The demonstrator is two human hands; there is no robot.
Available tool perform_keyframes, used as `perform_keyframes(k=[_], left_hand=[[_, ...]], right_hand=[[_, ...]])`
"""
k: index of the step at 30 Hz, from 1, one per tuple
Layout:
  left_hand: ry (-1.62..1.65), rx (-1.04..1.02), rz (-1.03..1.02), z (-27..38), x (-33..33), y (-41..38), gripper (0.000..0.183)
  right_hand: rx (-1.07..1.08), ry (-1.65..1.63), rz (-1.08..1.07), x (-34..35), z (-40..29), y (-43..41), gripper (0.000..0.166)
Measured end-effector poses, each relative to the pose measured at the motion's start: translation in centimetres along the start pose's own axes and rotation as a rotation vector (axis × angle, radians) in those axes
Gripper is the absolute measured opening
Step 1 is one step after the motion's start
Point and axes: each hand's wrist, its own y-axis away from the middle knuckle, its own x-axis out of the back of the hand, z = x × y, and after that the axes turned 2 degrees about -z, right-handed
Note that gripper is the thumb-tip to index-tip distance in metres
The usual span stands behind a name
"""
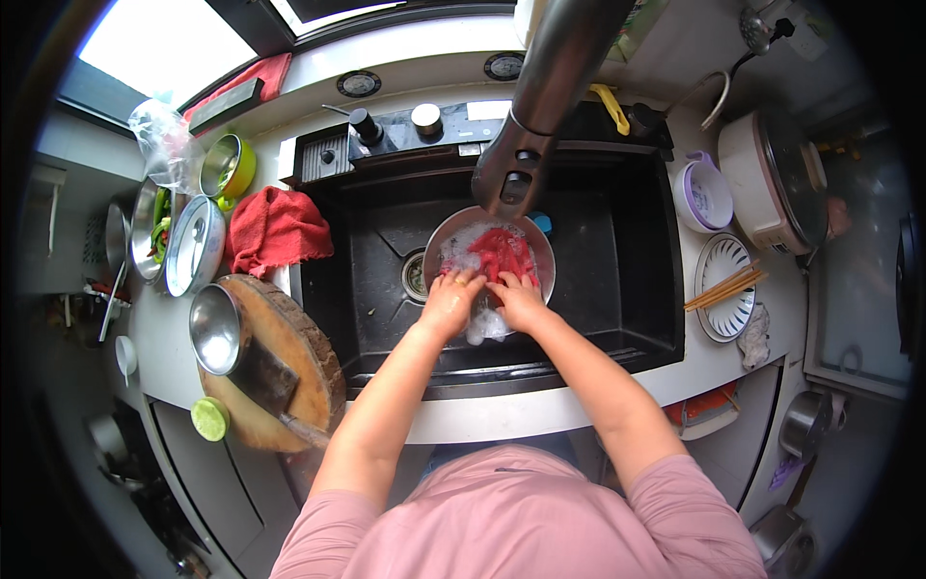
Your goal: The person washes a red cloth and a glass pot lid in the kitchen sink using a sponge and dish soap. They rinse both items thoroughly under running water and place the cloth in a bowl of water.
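A wet red cloth (499,252) lies in soapy water inside a round metal basin (548,271). The basin stands in the black sink (376,224). My left hand (454,298), with a ring on one finger, has its fingers curled into the cloth's near left part. Close beside it, my right hand (518,299) grips the near right part of the cloth. Some fingertips are hidden in cloth and suds. White foam (487,324) gathers below and between the wrists. The faucet head (510,177) hangs just beyond the basin.
Left of the sink, a second red cloth (278,228) lies by a round wooden chopping board (318,347), which bears a cleaver (264,376) and a metal bowl (215,329). On the right are a patterned plate (731,311) with chopsticks (723,287), a purple-rimmed bowl (705,195) and a rice cooker (752,181).
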Motion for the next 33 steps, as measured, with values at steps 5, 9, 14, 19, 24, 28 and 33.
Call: perform_keyframes(k=[5,9,14,19,24,28,33], left_hand=[[-0.133,0.074,-0.276,0.4,-0.9,0.6,0.056],[0.183,0.364,0.343,-0.3,2.4,0.6,0.049],[1.268,0.942,1.288,-8.4,8.0,0.7,0.068],[1.999,0.889,1.222,-14.0,11.2,0.5,0.082],[1.884,0.880,1.365,-15.6,13.9,-0.8,0.023],[1.317,0.401,1.409,-5.8,19.8,-1.0,0.016],[1.244,0.012,1.197,4.6,23.2,2.7,0.008]], right_hand=[[-0.038,0.222,-0.411,0.0,-0.1,-1.9,0.041],[-0.066,0.024,-0.262,-0.5,1.6,-2.1,0.036],[0.141,-0.308,0.167,2.9,0.2,0.9,0.026],[0.227,-0.562,0.170,3.5,-1.7,3.9,0.025],[0.249,-0.517,0.159,4.1,-2.6,6.7,0.021],[0.159,-0.651,0.117,5.6,-3.6,7.9,0.028],[0.193,-0.724,0.199,9.2,-7.6,7.4,0.070]])
